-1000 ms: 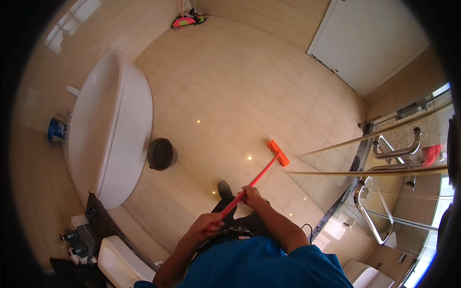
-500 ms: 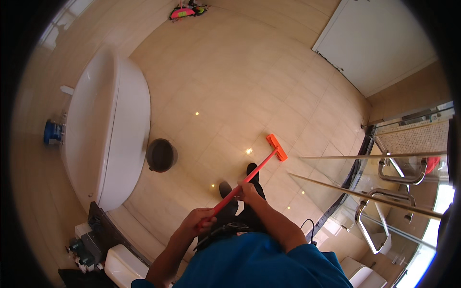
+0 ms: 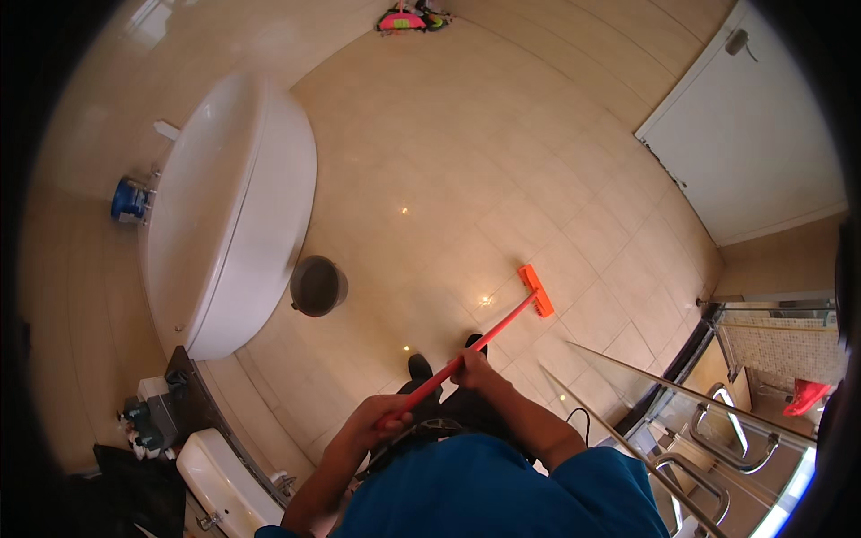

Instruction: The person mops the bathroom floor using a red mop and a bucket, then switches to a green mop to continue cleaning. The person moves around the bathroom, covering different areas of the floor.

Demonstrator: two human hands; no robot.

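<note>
A white bathtub lines the left of the bathroom, a dark bucket standing just beside it, its contents too dim to tell. My left hand is closed around the upper end of a red pole; next along, my right hand grips it lower down, fingers wrapped round the shaft. At the pole's far end, beyond my dark shoes, the orange head lies on the tiled floor, short of the glass panels at right. The work looks under way rather than finished: both hands are on the pole and the head is down. How many tiles have been gone over I cannot tell, since nothing marks one stretch from another; any remainder is as hard to judge.

Against the frame half a second ago, the bathtub and bucket sit farther right in my view. The orange head has shifted right and down with them, keeping about the same gap from the bucket, and my grip is little changed. At far right, the glass panels slant more steeply, and more of the red item behind them shows.
</note>
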